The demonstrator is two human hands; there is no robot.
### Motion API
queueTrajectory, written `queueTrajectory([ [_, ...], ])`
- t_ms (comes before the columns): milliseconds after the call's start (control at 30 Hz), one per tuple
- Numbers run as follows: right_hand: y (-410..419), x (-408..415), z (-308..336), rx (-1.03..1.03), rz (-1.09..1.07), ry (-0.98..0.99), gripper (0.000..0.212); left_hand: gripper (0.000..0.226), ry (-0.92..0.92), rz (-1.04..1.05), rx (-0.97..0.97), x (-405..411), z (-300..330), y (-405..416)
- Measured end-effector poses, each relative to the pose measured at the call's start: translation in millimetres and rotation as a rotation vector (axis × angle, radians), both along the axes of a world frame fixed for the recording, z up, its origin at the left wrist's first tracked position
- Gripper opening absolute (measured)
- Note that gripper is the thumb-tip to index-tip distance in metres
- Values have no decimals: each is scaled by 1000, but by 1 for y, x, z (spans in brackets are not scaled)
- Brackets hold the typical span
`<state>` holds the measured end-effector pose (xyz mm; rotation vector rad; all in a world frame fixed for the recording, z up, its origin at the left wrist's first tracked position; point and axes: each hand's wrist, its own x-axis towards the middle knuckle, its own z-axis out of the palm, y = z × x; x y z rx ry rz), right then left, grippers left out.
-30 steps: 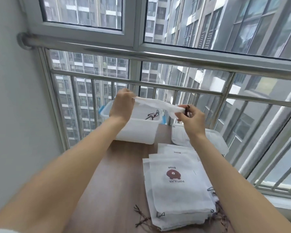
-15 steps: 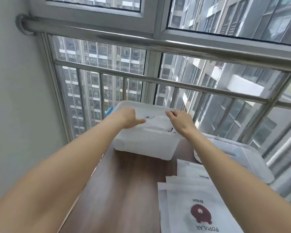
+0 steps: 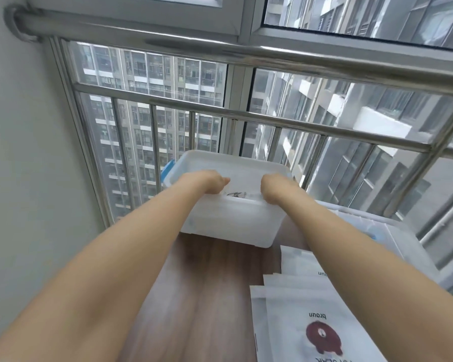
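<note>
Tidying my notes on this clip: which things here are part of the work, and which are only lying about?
In the job: left hand, right hand, plastic bin, folded bag inside it, stack of printed bags.
Lying about: bin lid, wooden table, window railing.

Left grip [image 3: 215, 182] and right grip [image 3: 272, 188] reach inside the clear bin [image 3: 233, 223], perhaps touching a white bag [image 3: 243, 195].
</note>
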<state>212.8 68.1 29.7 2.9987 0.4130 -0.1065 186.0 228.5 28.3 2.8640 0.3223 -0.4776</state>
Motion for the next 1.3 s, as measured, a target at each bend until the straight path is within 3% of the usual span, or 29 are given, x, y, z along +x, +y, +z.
queueTrajectory([
  [167,10,6,2,76,-7,251,24,65,37,21,-62,0,2,-4],
  [267,10,4,6,256,-3,305,26,61,-32,49,-73,0,0,-8],
  [500,-10,-36,22,618,69,-70,29,26,-441,101,-154,-21,8,-30],
  [800,-82,-142,28,894,26,-164,26,24,-808,4,-284,-123,21,-90],
  [1000,-153,-224,-10,900,-43,-146,24,19,-698,-129,-421,-200,-6,-138],
  [1200,-199,-283,-57,793,-77,87,23,18,-409,-335,-476,-260,-44,-178],
  [1300,-212,-301,-73,812,-102,223,25,33,-230,-444,-492,-280,-65,-187],
])
